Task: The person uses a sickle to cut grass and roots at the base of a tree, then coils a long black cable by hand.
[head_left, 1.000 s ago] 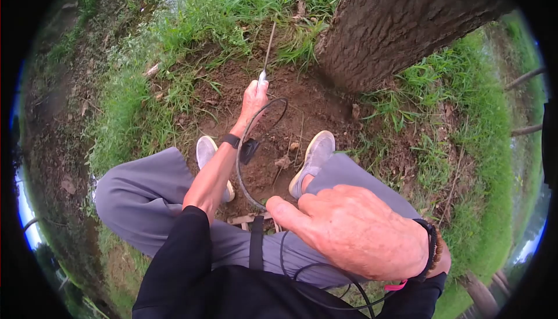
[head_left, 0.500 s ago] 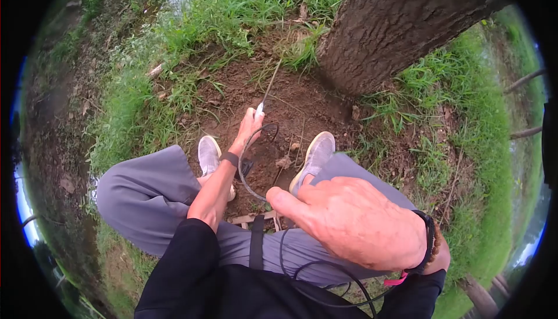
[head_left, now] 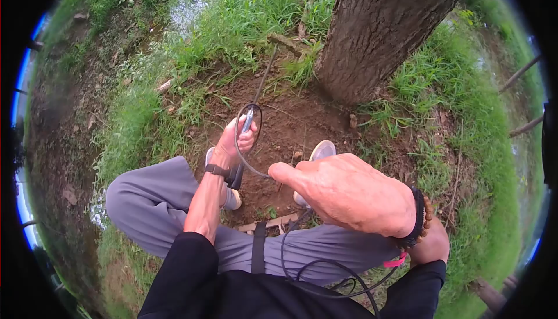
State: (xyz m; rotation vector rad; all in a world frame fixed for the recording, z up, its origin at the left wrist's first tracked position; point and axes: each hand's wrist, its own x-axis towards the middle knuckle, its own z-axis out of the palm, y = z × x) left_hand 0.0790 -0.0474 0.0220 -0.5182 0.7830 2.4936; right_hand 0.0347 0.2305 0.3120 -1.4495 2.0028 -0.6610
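Note:
My left hand [head_left: 235, 140] grips the handle of a long thin rod [head_left: 263, 78] that slants up toward the foot of the tree trunk [head_left: 378, 28]. A black cable [head_left: 239, 144] loops from that handle past my wrist and down to my lap. My right hand [head_left: 349, 194] hovers close to the camera above my right knee, fingers curled and forefinger pointing left; it seems to touch the cable, but I cannot make out a grip. My two pale shoes [head_left: 321, 150] rest on bare brown soil [head_left: 290, 121].
Grass [head_left: 244, 22] rings the dirt patch. A short stick [head_left: 286, 42] lies at the rod's far end near the trunk. Small wood scraps [head_left: 268, 222] lie between my legs. Thin branches [head_left: 526, 127] cross at the right edge.
My left hand has pulled back toward me with the rod, which now stands steeper. The cable loop has tightened. My right hand has risen and shifted left, covering most of the right shoe.

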